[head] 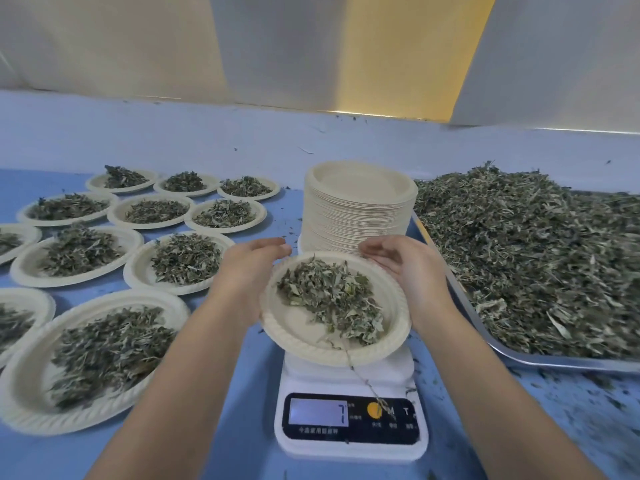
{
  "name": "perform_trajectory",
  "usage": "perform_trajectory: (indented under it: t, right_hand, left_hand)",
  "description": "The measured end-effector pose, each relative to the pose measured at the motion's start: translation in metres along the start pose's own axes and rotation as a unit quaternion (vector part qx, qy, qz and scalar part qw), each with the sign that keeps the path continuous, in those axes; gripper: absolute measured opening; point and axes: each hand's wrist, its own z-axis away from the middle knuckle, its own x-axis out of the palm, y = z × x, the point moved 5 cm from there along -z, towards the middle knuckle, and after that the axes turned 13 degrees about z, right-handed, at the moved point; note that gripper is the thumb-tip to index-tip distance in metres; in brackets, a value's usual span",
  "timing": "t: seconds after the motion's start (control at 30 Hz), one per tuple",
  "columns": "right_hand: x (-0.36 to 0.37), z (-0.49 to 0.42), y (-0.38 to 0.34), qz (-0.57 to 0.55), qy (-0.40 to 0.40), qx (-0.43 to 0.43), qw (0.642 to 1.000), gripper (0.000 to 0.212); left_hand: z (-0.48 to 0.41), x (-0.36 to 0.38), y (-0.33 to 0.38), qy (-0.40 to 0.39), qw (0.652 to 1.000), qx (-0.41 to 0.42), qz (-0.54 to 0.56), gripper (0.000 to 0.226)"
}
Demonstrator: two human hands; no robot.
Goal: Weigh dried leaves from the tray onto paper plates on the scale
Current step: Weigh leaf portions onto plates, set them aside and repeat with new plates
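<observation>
Two bare forearms reach in from the near edge and meet at one round cream paper plate (294,344) above the small white digital scale (349,441). The left hand (249,271) lies back-up against the plate's left rim, its fingers together and nearly straight along the far-left edge; the thumb is hidden behind the plate, so I cannot tell whether it pinches. The right hand (405,268) cups the far-right rim, palm turned inward and fingers curled round the edge. The plate has a ribbed rim and carries a loose heap of grey-green dried leaves (332,296), crumpled and mixed with thin stalks. The plate's face tips toward the camera, its near rim lower and over the scale's platform; whether it rests there cannot be told. The heap's long axis runs from far left to near right, and one thin stem (363,379) trails off the near rim down onto the scale's black panel, beside the lit display (318,412). Just behind the hands stands a tall stack of empty paper plates (356,209). To the right a metal tray (485,330) holds a broad mound of leaves (536,258). To the left, filled plates (180,261) sit in rows on the blue table (242,427)
</observation>
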Motion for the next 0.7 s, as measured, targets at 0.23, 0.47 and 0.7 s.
perform_trajectory:
  t: [0.23,0.47,0.7]
  right_hand:
    - [0.050,-0.007,-0.019,-0.026,-0.036,0.005,0.999,0.030]
    - [0.108,-0.008,-0.046,0.169,-0.065,-0.123,0.976,0.018]
    - [0.160,0.011,-0.065,0.404,-0.175,-0.258,0.860,0.005]
  left_hand:
    - [-0.006,-0.033,0.037,-0.016,0.999,-0.038,0.003,0.023]
    - [-0.029,-0.105,0.078,0.122,0.989,0.043,0.068,0.024]
    - [-0.033,-0.149,0.094,0.313,0.921,0.147,0.182,0.020]
